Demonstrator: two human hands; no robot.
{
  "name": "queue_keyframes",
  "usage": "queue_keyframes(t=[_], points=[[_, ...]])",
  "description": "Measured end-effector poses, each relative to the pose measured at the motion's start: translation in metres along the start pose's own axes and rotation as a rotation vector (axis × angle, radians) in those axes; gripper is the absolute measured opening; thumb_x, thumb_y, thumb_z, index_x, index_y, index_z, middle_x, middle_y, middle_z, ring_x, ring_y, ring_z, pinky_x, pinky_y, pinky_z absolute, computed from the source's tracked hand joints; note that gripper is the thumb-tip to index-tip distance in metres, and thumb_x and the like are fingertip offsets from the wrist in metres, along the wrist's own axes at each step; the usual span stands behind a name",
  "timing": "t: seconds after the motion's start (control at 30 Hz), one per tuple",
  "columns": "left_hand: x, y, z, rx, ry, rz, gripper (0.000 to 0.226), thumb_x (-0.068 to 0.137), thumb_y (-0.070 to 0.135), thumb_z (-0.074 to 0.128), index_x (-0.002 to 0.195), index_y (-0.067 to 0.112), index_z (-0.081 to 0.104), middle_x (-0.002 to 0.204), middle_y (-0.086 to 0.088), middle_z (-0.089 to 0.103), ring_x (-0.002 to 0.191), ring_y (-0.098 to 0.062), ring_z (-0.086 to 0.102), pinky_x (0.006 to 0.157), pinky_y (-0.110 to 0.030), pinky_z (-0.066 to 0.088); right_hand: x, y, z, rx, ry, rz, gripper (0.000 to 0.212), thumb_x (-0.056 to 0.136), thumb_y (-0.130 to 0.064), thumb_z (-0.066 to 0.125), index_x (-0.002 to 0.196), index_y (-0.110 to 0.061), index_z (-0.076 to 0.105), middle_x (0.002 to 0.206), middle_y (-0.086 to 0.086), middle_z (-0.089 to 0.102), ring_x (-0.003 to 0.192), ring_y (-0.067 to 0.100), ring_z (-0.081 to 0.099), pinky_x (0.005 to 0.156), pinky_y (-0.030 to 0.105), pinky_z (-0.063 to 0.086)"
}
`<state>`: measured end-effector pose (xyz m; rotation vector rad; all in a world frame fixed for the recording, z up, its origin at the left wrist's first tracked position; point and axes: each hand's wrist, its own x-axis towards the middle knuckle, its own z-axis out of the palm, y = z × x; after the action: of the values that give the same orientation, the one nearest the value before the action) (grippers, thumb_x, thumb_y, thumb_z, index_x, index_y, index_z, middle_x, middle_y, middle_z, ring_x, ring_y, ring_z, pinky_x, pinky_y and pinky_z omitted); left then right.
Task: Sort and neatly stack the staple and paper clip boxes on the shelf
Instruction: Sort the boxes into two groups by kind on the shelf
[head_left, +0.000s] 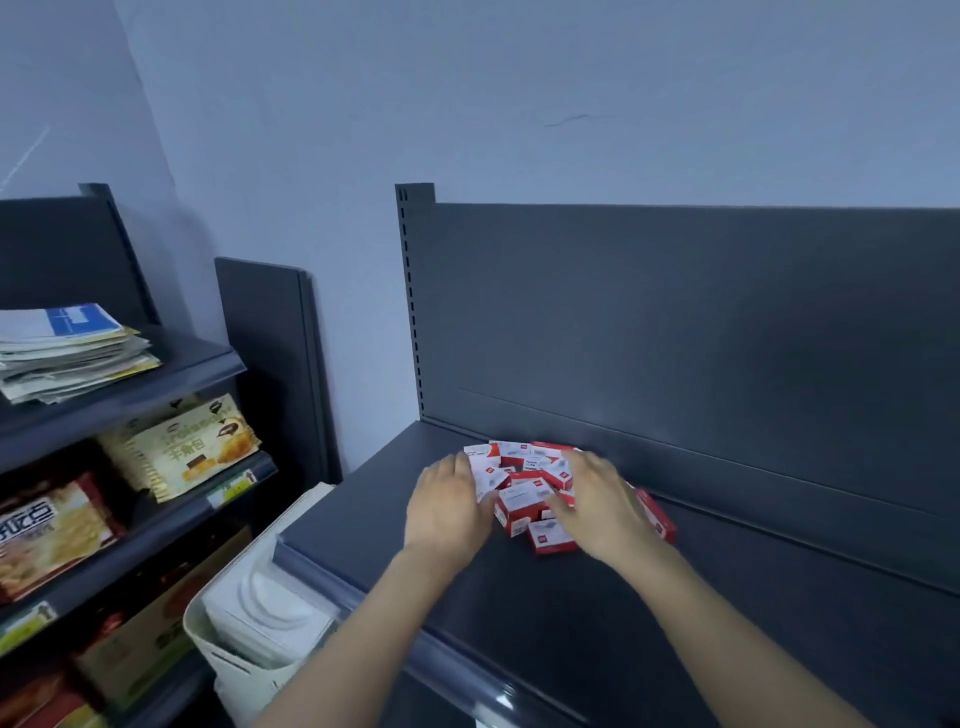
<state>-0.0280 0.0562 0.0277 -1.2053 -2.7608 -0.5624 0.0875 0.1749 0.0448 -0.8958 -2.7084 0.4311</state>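
Observation:
Several small red-and-white boxes (524, 499) lie in a loose heap on the dark grey shelf (597, 613), close to its back panel. My left hand (449, 504) lies flat against the heap's left side, fingers straight and touching the boxes. From the right, my right hand (597, 506) rests on the heap with fingers spread over it and hides some boxes. One red box (658, 514) sticks out beyond my right hand. Whether either hand holds a box does not show.
A clear price rail (363, 587) runs along the shelf's front edge. Left of it stands a white bin (244, 660) with white items. A neighbouring rack holds a stack of papers (67, 353) and snack packages (182, 447). A loose dark panel (270, 364) leans on the wall.

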Motion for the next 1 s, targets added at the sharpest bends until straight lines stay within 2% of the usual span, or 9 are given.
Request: queue_keyframes(t=[0.1,0.27,0.4,0.57,0.67,0.77,0.87,0.93,1.0], points=[[0.006,-0.028,0.009,0.011,-0.053,-0.09,0.049,0.095,0.041,0.042,0.13,0.007,0.039,0.131,-0.006,0.049,0.124,-0.023,0.044,0.101,-0.03,0.035,0.019,-0.012,0.021,-0.049,-0.082,-0.026,0.055,0.093,-0.03,0.053,0.141,-0.011,0.033,0.141,0.006,0.044,0.131,0.022,0.04,0.103,0.034,0.04],[0.021,-0.049,0.024,-0.037,-0.14,-0.169,0.039,0.093,0.04,0.047,0.113,0.008,0.047,0.12,-0.008,0.055,0.113,-0.024,0.051,0.09,-0.032,0.042,0.042,-0.018,0.048,-0.11,-0.19,-0.116,0.051,0.089,-0.018,0.058,0.136,-0.01,0.039,0.133,0.007,0.049,0.124,0.022,0.046,0.101,0.032,0.041],[0.041,-0.04,0.033,-0.134,-0.181,-0.175,0.038,0.089,0.037,0.054,0.117,0.012,0.049,0.121,-0.006,0.056,0.111,-0.023,0.053,0.087,-0.031,0.045,0.054,-0.013,0.061,-0.186,-0.226,-0.198,0.053,0.086,-0.007,0.059,0.135,-0.008,0.04,0.136,0.009,0.047,0.124,0.024,0.045,0.102,0.034,0.042],[0.065,-0.027,0.047,-0.208,-0.229,-0.126,0.046,0.082,0.027,0.062,0.126,0.02,0.05,0.122,-0.003,0.058,0.111,-0.021,0.056,0.084,-0.026,0.045,0.058,-0.001,0.071,-0.251,-0.238,-0.298,0.049,0.086,-0.003,0.055,0.133,-0.008,0.042,0.135,0.009,0.043,0.123,0.026,0.043,0.101,0.035,0.039],[0.071,-0.023,0.053,-0.141,-0.28,-0.129,0.037,0.081,0.026,0.063,0.115,0.014,0.055,0.114,-0.006,0.062,0.103,-0.025,0.06,0.082,-0.03,0.048,0.055,0.006,0.075,-0.257,-0.22,-0.304,0.045,0.09,-0.01,0.053,0.134,-0.009,0.043,0.136,0.009,0.042,0.125,0.026,0.041,0.103,0.037,0.038],[0.071,-0.021,0.055,-0.125,-0.246,-0.136,0.011,0.082,0.02,0.059,0.085,0.013,0.051,0.103,-0.009,0.064,0.088,-0.026,0.058,0.067,-0.026,0.042,0.053,0.011,0.074,-0.215,-0.218,-0.272,0.046,0.091,-0.021,0.055,0.135,-0.013,0.042,0.135,0.008,0.043,0.123,0.026,0.044,0.102,0.038,0.04],[0.071,-0.02,0.052,-0.138,-0.152,-0.119,0.006,0.083,0.014,0.055,0.081,0.012,0.051,0.093,-0.009,0.064,0.088,-0.028,0.06,0.064,-0.025,0.037,0.05,0.013,0.068,-0.168,-0.211,-0.254,0.046,0.089,-0.027,0.06,0.131,-0.014,0.046,0.127,0.008,0.048,0.117,0.027,0.048,0.097,0.039,0.044],[0.07,-0.019,0.045,-0.168,-0.088,-0.12,0.016,0.083,0.015,0.058,0.074,0.013,0.045,0.084,-0.007,0.057,0.083,-0.029,0.057,0.063,-0.026,0.035,0.045,0.012,0.057,-0.118,-0.194,-0.241,0.048,0.087,-0.029,0.062,0.13,-0.013,0.047,0.126,0.008,0.049,0.116,0.027,0.048,0.096,0.04,0.044],[0.067,-0.014,0.032,-0.185,-0.029,-0.095,0.022,0.082,0.015,0.061,0.07,0.015,0.043,0.083,-0.009,0.058,0.079,-0.029,0.055,0.062,-0.027,0.034,0.039,0.01,0.042,-0.105,-0.154,-0.232,0.045,0.087,-0.026,0.064,0.127,-0.012,0.05,0.123,0.009,0.051,0.115,0.028,0.05,0.094,0.04,0.045]])
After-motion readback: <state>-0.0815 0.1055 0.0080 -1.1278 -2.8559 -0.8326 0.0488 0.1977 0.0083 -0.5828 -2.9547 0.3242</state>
